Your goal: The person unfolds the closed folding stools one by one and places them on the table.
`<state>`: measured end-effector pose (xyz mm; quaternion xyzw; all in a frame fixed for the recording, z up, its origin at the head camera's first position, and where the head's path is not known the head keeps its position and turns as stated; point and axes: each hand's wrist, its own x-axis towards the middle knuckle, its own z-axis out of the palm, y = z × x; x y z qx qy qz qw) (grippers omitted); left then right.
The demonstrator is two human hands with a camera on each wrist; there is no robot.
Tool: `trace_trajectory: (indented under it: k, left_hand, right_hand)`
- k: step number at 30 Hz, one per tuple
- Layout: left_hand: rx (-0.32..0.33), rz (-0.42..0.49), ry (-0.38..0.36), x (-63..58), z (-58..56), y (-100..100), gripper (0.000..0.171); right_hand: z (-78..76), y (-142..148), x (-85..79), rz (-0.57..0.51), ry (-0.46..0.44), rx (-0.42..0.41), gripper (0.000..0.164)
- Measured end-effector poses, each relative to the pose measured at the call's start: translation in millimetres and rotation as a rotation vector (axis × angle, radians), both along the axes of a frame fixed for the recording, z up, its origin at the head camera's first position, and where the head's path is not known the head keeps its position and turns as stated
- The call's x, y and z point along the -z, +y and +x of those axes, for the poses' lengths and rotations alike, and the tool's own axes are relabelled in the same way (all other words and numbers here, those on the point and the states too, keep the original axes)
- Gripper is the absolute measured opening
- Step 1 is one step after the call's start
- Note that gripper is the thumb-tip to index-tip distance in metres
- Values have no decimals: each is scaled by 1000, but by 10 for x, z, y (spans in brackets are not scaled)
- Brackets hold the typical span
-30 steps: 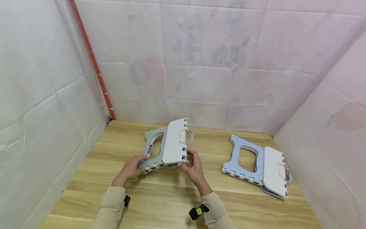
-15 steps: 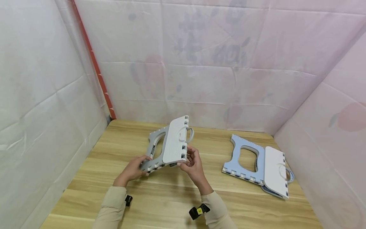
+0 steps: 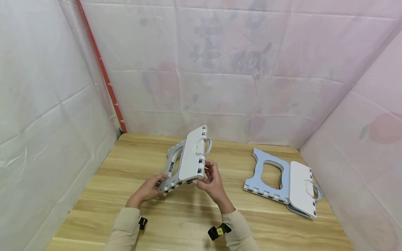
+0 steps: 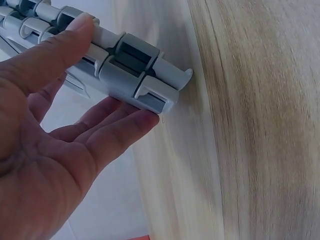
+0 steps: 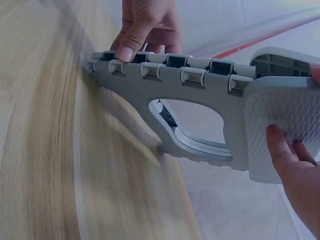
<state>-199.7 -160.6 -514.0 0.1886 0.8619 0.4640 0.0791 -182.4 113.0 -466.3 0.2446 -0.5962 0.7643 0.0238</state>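
A grey folding step stool [image 3: 191, 153] with a ribbed whitish top panel is tilted above the table, folded nearly flat, its carry handle [image 3: 208, 147] facing right. My left hand [image 3: 150, 189] grips the leg end at the near corner; in the left wrist view its thumb lies over the hinged edge and its fingers are beneath. With my right hand [image 3: 213, 183] I pinch the near right corner of the top panel, the thumb on one side and fingers on the other. The right wrist view shows the stool's leg frame [image 5: 235, 125] with its oval opening between both hands.
A blue folding stool [image 3: 285, 186] with a white top lies folded on the wooden table [image 3: 194, 223] to the right. Sheeted walls stand behind and on both sides, with a red strip [image 3: 103, 69] at the back left corner.
The grey stool has tilted up more steeply, its leg end shifting right and its top panel turning more upright. My left hand has moved slightly right with it. The blue stool stays put.
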Motion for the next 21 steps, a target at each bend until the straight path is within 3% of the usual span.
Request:
trace_trajectory:
  k: [11,21]
  left_hand:
    - [18,63,-35,19,39,67,53]
    - [-11,53,-52,7,69,123,57]
  right_hand:
    - [22,-16,-61,-10,19,25,76]
    - [35,-73,-188,35,54,46,72]
